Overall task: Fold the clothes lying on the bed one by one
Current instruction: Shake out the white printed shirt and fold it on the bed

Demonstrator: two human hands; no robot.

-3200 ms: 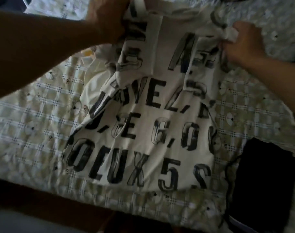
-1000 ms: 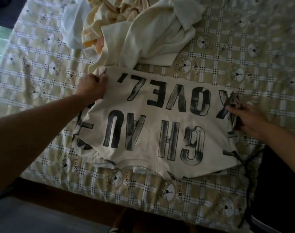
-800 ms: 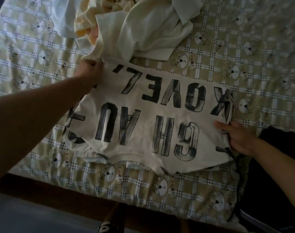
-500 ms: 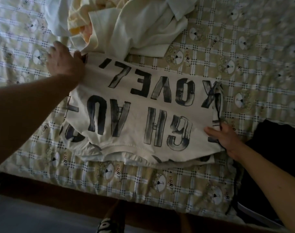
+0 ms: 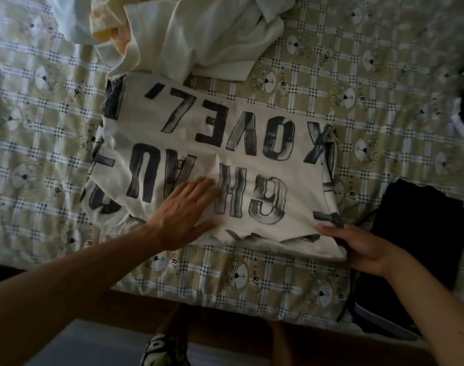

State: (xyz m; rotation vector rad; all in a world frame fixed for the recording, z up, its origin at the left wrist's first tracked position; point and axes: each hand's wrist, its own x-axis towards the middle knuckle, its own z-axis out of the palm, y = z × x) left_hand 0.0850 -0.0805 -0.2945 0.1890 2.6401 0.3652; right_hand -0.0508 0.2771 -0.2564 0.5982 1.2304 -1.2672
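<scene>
Printed shirt [image 5: 252, 165], white with large black letters, lies folded into a rough rectangle mid-bed, lettering upside down from the wearer's view. The bed [image 5: 384, 114] has a checked sheet with small bear motifs.

Left hand [image 5: 184, 212]: flat on the near-left part of the shirt, fingers straight and slightly spread, palm down, pressing the cloth.

Right hand [image 5: 357, 247]: at the shirt's near-right corner, thumb lying on top of the edge, fingers curled beneath, pinching the corner.

Far side: heap of unfolded clothes [image 5: 212, 35], cream and white with a yellow piece at its left, touching the shirt's far edge.

Right: dark folded garment [image 5: 421, 223], just beside the right hand.
</scene>
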